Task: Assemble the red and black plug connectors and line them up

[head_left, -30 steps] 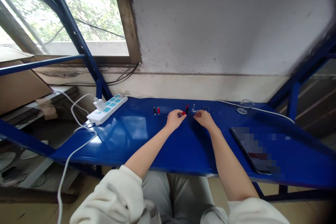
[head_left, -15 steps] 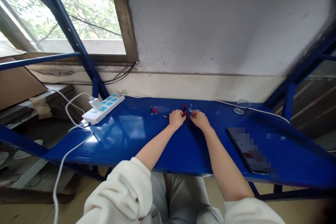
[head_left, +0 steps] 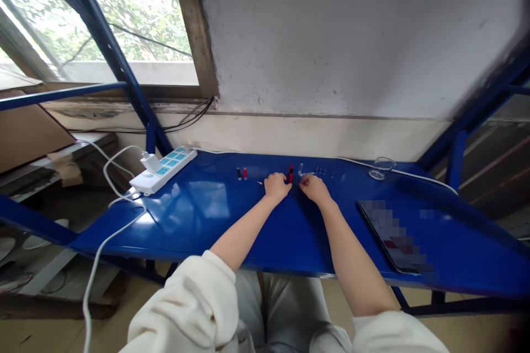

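At the middle of the blue table, my left hand (head_left: 276, 186) is beside small red and black cylindrical pieces (head_left: 290, 172). Its thumb and index finger look slightly apart, with nothing visible between them. To the right, my right hand (head_left: 315, 187) has its fingers pinched together; whatever they hold is too small and hidden to name. Just beyond those fingers is a small clear piece (head_left: 301, 167). Several tiny clear parts (head_left: 321, 170) lie farther right. A black cylinder (head_left: 239, 174) and a red cylinder (head_left: 245, 173) stand to the left, and a tiny pinkish piece (head_left: 259, 182) lies near my left hand.
A white power strip (head_left: 159, 174) with a plug and cable lies at the table's left end. On the right are a clear round container (head_left: 377, 174) and a dark tablet-like device (head_left: 389, 237), partly pixelated. A white cable (head_left: 422, 179) runs along the back edge by the wall.
My left hand has shifted slightly left, away from the red and black pieces. The dark piece seen at its fingertips no longer shows there. My right hand has barely moved.
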`<state>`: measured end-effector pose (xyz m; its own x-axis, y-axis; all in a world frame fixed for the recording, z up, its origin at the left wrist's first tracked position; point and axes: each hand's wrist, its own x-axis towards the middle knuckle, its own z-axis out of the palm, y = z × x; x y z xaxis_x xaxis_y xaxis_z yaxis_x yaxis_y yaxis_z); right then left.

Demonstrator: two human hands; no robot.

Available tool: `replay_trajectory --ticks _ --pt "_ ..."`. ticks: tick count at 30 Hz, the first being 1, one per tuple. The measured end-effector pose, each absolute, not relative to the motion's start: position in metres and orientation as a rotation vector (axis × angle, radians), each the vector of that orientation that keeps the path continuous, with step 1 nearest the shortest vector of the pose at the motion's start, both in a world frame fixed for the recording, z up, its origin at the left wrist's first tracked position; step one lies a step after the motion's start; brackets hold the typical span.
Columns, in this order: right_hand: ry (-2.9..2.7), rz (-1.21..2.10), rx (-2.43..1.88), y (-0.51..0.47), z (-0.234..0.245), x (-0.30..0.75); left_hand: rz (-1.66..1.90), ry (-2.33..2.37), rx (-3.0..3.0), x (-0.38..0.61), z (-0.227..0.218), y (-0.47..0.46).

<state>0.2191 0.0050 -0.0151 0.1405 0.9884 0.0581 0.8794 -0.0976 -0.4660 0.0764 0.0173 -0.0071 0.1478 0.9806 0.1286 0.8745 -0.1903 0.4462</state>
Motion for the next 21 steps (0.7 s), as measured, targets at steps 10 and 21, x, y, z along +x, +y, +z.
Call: replay_trajectory --ticks 10,21 --pt "-1.744 0.286 -2.005 0.010 -0.008 0.246 0.922 1.681 2.257 0.042 -0.004 -0.018" --pt "-2.191 -0.028 -1.988 0.031 -0.012 0.246 0.937 1.660 2.415 0.040 -0.005 -0.020"
